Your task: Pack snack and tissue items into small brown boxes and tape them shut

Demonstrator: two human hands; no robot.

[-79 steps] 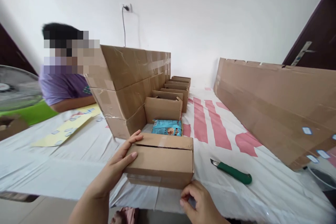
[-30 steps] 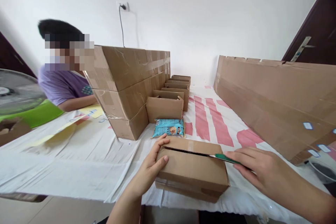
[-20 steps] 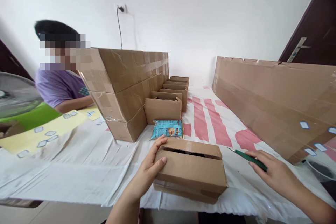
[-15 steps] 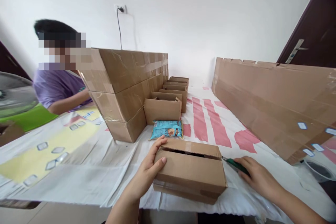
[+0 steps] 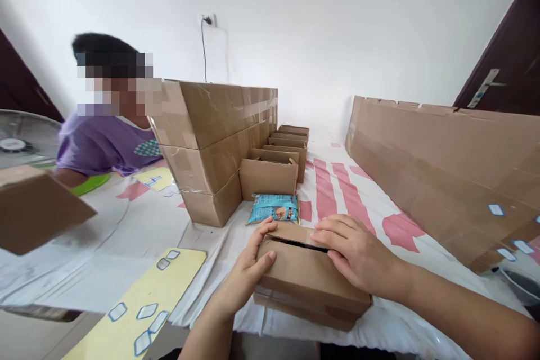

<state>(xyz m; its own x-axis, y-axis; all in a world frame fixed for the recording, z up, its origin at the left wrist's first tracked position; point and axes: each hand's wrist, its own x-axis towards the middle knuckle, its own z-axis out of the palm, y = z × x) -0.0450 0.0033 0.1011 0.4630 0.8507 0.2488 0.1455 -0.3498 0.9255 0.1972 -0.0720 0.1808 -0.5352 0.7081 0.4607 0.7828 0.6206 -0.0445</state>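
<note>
A small cardboard box (image 5: pixel 304 281) lies on the white cloth near the table's front edge, its top flaps parted along a dark slit. My left hand (image 5: pixel 253 270) is wrapped round the box's left end, thumb on top. My right hand (image 5: pixel 358 253) rests on top of the box with its fingers at the slit, slightly curled and holding nothing that I can see. A blue snack packet (image 5: pixel 273 209) lies just behind the box. The green-handled knife is out of sight.
A two-high wall of taped boxes (image 5: pixel 215 140) runs back on the left, with a row of open boxes (image 5: pixel 270 175) beside it. A long cardboard panel (image 5: pixel 442 163) lines the right. A person in purple (image 5: pixel 105 140) sits at far left. A yellow label sheet (image 5: pixel 143 304) lies front left.
My right hand cut along the box's top seam with the green knife, set the knife down to the right, and now rests on the flaps. The yellow sheet moved to the front left.
</note>
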